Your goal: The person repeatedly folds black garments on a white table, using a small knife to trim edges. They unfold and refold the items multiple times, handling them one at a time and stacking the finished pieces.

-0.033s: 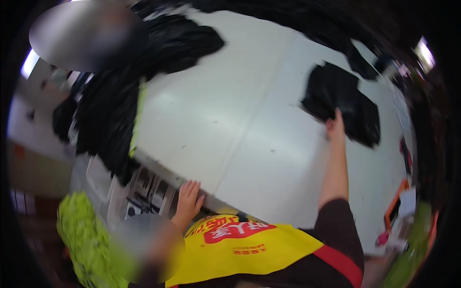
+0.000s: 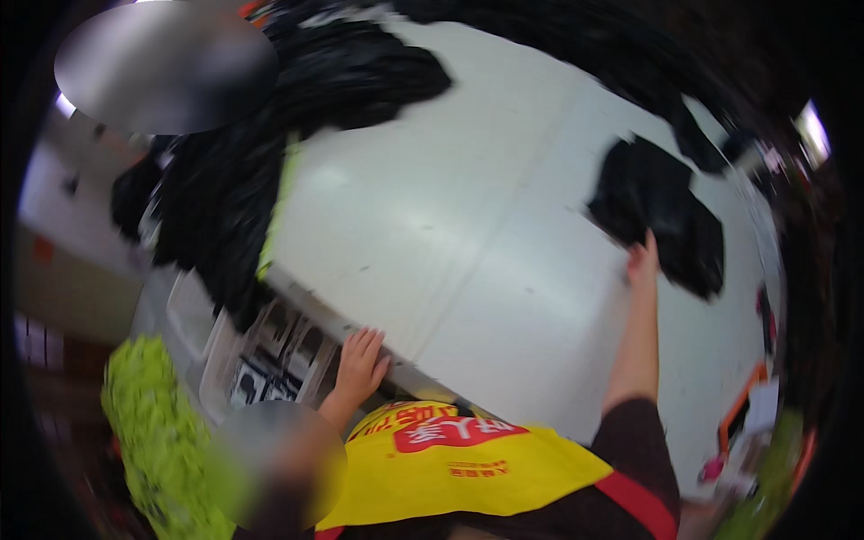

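A folded black cloth piece (image 2: 661,211), perhaps a garment, lies on the right side of a white table (image 2: 432,234). My right hand (image 2: 643,261) reaches across to its near edge. The index finger lies along the cloth and the other fingers are curled in, apparently pinching the edge. My left hand (image 2: 363,355) rests at the table's near edge with its fingers stretched out and nothing in them.
A heap of black cloth (image 2: 225,189) covers the table's left end, and more black cloth (image 2: 576,45) lines the far edge. Below left are a bin (image 2: 212,373) with small items and bright green cloth (image 2: 153,423). An orange-edged object (image 2: 740,405) sits at the right.
The whole view has shifted, so the table and cloth appear slightly further right, the folded piece slightly lower. Both hands keep about the same places on the table and cloth.
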The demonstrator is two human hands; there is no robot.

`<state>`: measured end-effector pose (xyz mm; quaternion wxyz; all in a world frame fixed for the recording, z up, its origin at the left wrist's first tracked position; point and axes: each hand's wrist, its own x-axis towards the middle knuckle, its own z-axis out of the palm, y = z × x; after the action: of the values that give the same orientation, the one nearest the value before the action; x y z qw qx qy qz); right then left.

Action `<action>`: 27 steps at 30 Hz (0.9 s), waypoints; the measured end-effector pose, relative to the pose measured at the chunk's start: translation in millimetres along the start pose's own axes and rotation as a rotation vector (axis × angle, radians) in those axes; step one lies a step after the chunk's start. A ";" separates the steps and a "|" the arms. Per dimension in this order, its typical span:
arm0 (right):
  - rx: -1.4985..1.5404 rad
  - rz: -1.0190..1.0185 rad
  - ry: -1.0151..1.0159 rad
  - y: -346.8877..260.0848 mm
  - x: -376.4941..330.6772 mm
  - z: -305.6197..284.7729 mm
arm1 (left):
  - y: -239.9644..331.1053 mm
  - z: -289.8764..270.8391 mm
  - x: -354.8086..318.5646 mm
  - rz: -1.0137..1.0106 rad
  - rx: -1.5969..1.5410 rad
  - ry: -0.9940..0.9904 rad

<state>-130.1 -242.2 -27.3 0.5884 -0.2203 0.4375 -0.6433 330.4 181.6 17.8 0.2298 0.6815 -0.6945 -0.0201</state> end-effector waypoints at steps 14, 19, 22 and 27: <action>-0.876 0.346 -0.294 131.5 -369.9 59.3 | -392.1 -134.4 126.7 -0.769 0.464 0.589; -1.237 -0.137 -0.221 152.2 -389.0 48.2 | -454.4 -150.0 153.3 -1.111 0.407 0.390; -1.307 -0.244 -0.172 157.6 -394.2 68.4 | -505.4 -164.4 143.7 -1.000 0.319 0.377; -1.390 -0.226 -0.096 163.0 -394.7 74.6 | -444.2 -213.5 163.2 -0.452 0.245 0.895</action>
<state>104.6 122.3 -31.3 0.2595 -0.6174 0.6950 -0.2615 826.4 55.3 104.7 0.4129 0.7782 -0.3608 0.3061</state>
